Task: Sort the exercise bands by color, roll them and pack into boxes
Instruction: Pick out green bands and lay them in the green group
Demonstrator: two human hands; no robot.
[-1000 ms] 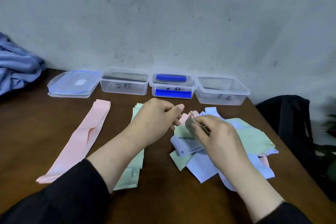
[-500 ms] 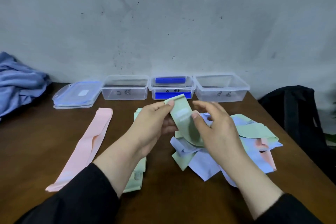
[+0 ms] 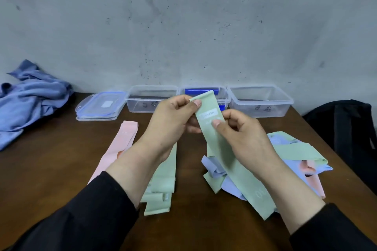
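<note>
A pale green band (image 3: 228, 155) with a white label is lifted above the table, hanging down to the right. My left hand (image 3: 173, 122) pinches its top corner and my right hand (image 3: 242, 134) pinches it just below the label. Under my left arm lie sorted green bands (image 3: 163, 185), and a pink band (image 3: 120, 144) lies flat to their left. A mixed heap of green, blue and pink bands (image 3: 293, 155) lies at the right. Three clear boxes stand at the back: left (image 3: 151, 99), middle (image 3: 222, 96) holding a dark blue roll, right (image 3: 261, 101).
Stacked clear lids (image 3: 100, 106) with blue rims lie left of the boxes. A crumpled blue cloth (image 3: 30, 98) lies at the table's far left. A black bag (image 3: 346, 128) stands beyond the table's right edge. A grey wall rises behind the boxes.
Both hands have raised the green band out of the mixed heap and pulled it straighter; its labelled end is now higher, in front of the middle box.
</note>
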